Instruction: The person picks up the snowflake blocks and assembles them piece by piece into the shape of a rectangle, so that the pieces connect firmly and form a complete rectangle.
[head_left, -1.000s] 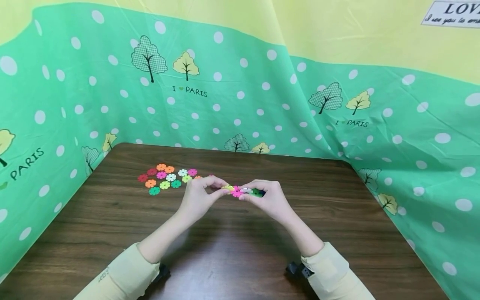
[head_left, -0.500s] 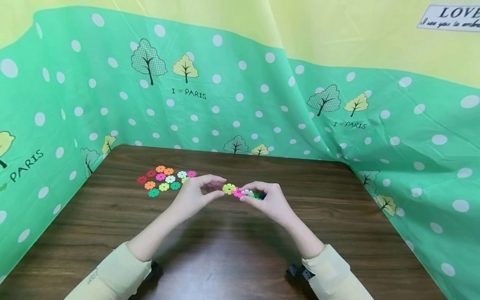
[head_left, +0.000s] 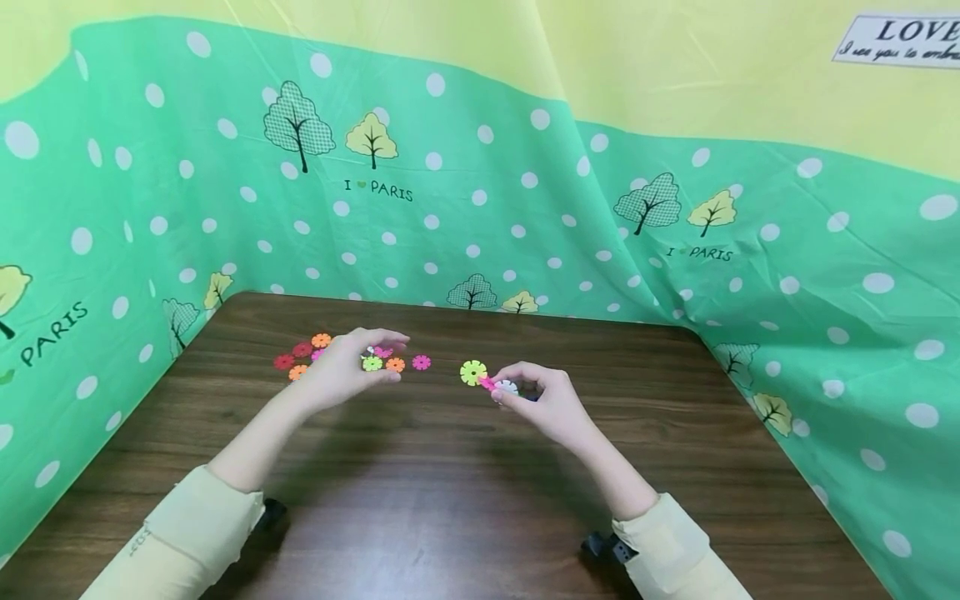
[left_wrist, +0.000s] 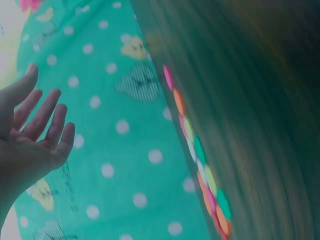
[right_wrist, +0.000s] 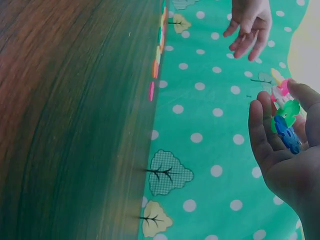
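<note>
My right hand [head_left: 551,404] pinches a short chain of interlocked snowflake discs between thumb and fingers, raised above the table. At its free end is a yellow-green disc [head_left: 473,372], then pink and white ones. The right wrist view also shows a green disc [right_wrist: 289,107] and a blue disc [right_wrist: 286,134] near the palm. My left hand [head_left: 341,371] holds nothing; its fingers are spread apart from the thumb. It hovers over the loose discs and hides some of them. A pink disc [head_left: 422,362] and an orange disc [head_left: 395,365] lie just right of its fingertips.
More loose discs, among them a red disc [head_left: 284,362], lie flat at the back left of the brown wooden table [head_left: 450,517]. A green dotted cloth [head_left: 480,233] hangs behind and beside the table. Dark devices sit at both wrists.
My left hand has let go of the yellow-green disc and moved left to the loose discs. The right hand keeps the chain, which has shifted slightly to the right.
</note>
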